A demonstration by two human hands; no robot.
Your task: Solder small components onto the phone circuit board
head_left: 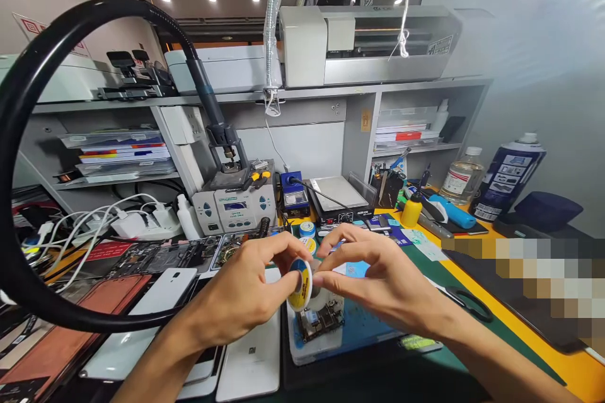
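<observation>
My left hand (265, 280) is closed round a small white-rimmed spool (301, 284) with a yellow and blue label, which looks like a solder or desoldering-braid reel. Thumb and fingers of my right hand (366, 271) are pinched together at the spool's right side; what lies between them is too small to make out. Just below the spool, a phone circuit board (321, 321) rests on a blue and clear work mat (359, 321). Behind my hands stand small round tubs (307, 230) with blue and yellow tops.
White phones (253, 352) and a black hose (14, 201) lie to the left. Behind are a soldering station (234, 204) and a flat heating plate (338, 195). Scissors (467, 302), a yellow bottle (411, 210) and a spray can (508, 176) are at the right.
</observation>
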